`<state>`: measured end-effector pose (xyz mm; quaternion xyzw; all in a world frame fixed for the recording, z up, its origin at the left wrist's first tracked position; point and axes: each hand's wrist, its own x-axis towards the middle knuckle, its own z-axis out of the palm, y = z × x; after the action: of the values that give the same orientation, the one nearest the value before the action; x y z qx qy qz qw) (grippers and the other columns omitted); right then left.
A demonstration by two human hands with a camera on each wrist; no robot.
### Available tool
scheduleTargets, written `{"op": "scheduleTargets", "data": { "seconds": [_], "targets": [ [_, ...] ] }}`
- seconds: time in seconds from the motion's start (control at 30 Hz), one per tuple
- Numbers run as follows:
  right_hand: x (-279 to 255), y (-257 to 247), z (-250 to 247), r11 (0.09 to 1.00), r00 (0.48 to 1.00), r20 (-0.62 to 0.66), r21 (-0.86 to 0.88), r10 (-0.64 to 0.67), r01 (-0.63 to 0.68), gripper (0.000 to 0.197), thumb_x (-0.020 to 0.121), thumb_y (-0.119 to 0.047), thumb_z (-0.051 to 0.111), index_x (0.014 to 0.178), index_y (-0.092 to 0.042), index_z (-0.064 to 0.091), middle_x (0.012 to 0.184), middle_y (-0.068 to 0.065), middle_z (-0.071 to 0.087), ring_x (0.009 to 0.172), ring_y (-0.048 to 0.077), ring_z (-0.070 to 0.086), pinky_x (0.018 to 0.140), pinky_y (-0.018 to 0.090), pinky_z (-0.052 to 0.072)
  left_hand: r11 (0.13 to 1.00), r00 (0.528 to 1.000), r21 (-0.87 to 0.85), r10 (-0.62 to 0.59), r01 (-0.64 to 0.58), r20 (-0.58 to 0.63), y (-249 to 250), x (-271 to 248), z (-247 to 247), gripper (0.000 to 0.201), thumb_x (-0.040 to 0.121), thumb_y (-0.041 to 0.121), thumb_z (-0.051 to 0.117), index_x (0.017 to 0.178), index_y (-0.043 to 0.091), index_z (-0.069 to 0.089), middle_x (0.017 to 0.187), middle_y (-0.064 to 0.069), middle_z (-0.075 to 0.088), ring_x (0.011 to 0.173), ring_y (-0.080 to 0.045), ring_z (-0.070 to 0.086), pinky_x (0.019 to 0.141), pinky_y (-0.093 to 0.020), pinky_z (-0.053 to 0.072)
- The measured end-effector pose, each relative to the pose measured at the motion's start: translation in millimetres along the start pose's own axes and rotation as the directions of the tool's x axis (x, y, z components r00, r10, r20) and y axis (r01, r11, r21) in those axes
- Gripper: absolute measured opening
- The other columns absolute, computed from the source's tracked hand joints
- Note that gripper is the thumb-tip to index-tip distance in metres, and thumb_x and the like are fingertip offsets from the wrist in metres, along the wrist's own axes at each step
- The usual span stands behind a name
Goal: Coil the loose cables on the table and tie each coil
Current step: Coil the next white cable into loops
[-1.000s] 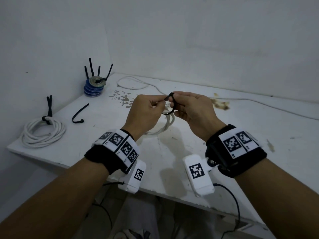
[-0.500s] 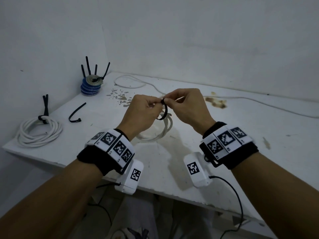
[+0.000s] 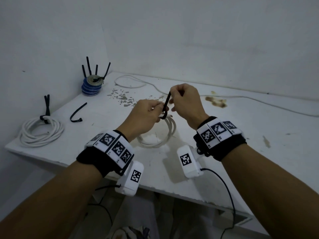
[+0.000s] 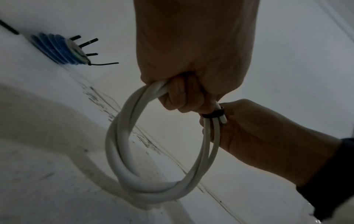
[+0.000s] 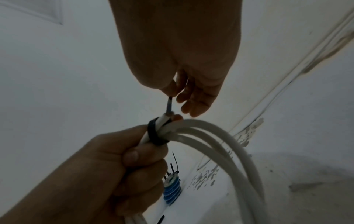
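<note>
Hands meet above the desk (image 3: 259,152): the left hand (image 3: 146,114) grips a white cable coil (image 4: 153,174), which hangs down as an upright ring. A black tie (image 3: 166,104) loops the coil's top, its tail pointing up and slightly away, pinched by the right hand (image 3: 186,100).

This looks like a bare workroom or utility corner, not a lived-in home. Plain white walls (image 3: 189,31) meet at a corner, unpainted in places and marked with small scuffs. A rough white table (image 3: 259,152) stands against them, its top chipped, stained brown and flecked where the paint has come off. On it lie a tied white cable coil (image 3: 41,131), a stack of blue tape rolls (image 3: 92,85) stuck with black ties, and a loose black tie (image 3: 77,112).
</note>
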<state>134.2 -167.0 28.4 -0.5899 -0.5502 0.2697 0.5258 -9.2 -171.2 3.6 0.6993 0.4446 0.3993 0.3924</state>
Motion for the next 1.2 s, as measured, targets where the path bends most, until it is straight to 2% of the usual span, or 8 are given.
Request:
{"op": "scheduleTargets", "data": {
  "seconds": [0.1,0.23,0.4,0.53,0.63,0.8,1.0,1.2],
  "targets": [
    [-7,7,-2,1.000,0.991,0.127,0.011,-0.030,0.029,0.021,0.098,-0.018,0.058,0.094,0.001,0.064,0.080,0.010,0.065,0.067,0.016,0.063,0.054,0.030,0.055,0.998,0.999,-0.044,-0.044,0.043,-0.010,0,0,-2,0.030,0.104,0.021,0.047,0.105,0.003,0.072,0.071,0.008,0.066,0.047,0.006,0.055,0.048,-0.005,0.037],
    [-17,13,4,0.987,0.987,0.042,-0.032,-0.155,0.157,0.025,0.096,-0.019,0.062,0.079,-0.002,0.067,0.070,0.012,0.066,0.062,0.021,0.059,0.062,0.036,0.052,0.981,0.987,-0.121,-0.157,0.153,-0.024,1,2,1,0.038,0.105,0.030,0.045,0.084,0.009,0.069,0.043,0.014,0.049,0.037,-0.003,0.036,0.039,-0.016,0.027],
    [-26,15,10,0.968,0.969,0.022,-0.051,-0.244,0.245,0.022,0.096,-0.017,0.061,0.078,-0.005,0.065,0.064,0.002,0.063,0.057,0.004,0.053,0.056,0.015,0.043,0.961,0.972,-0.145,-0.233,0.235,0.033,7,1,2,0.038,0.104,0.029,0.043,0.069,0.018,0.052,0.048,0.007,0.044,0.039,-0.008,0.029,0.042,-0.021,0.020],
    [-18,13,7,0.987,0.988,-0.008,-0.059,-0.153,0.152,0.021,0.094,-0.015,0.064,0.076,-0.006,0.068,0.057,-0.008,0.056,0.047,-0.004,0.049,0.052,0.009,0.037,0.991,0.991,-0.045,-0.128,0.129,0.036,3,-2,7,0.029,0.106,0.025,0.040,0.091,0.012,0.062,0.061,0.008,0.056,0.040,0.000,0.043,0.041,-0.016,0.031],
    [-8,11,8,0.997,0.995,-0.069,-0.050,-0.065,0.062,0.024,0.093,-0.014,0.065,0.070,-0.005,0.066,0.054,-0.006,0.053,0.040,-0.002,0.044,0.049,0.010,0.035,0.999,0.999,0.022,-0.026,0.025,0.039,-3,-5,10,0.027,0.106,0.024,0.038,0.091,0.012,0.057,0.080,0.003,0.060,0.049,0.003,0.049,0.046,-0.008,0.035],
    [6,9,20,0.996,0.990,-0.113,-0.003,0.083,-0.084,0.034,0.090,-0.014,0.067,0.057,-0.013,0.063,0.051,-0.004,0.055,0.046,0.005,0.049,0.058,0.024,0.044,0.980,0.997,0.189,0.057,-0.067,0.058,3,-4,2,0.035,0.107,0.027,0.036,0.081,0.016,0.056,0.070,0.007,0.056,0.048,0.001,0.045,0.051,-0.017,0.034],
    [10,-5,22,0.983,0.994,0.061,0.158,0.090,-0.099,0.023,0.097,-0.015,0.059,0.079,-0.002,0.067,0.072,0.009,0.067,0.064,0.019,0.063,0.058,0.029,0.055,0.996,0.998,0.068,-0.064,0.065,-0.006,7,3,-17,0.035,0.102,0.039,0.048,0.081,0.016,0.064,0.059,0.013,0.054,0.045,0.000,0.045,0.051,-0.022,0.035],
    [11,-24,33,0.956,0.982,0.124,0.240,0.144,-0.171,0.026,0.096,-0.003,0.057,0.071,-0.001,0.063,0.068,0.013,0.067,0.054,0.020,0.063,0.049,0.024,0.054,0.996,0.986,0.034,-0.074,0.080,-0.150,3,0,-20,0.027,0.092,0.022,0.060,0.078,0.002,0.072,0.074,-0.018,0.068,0.048,-0.019,0.053,0.057,-0.027,0.044]
  ]
}}
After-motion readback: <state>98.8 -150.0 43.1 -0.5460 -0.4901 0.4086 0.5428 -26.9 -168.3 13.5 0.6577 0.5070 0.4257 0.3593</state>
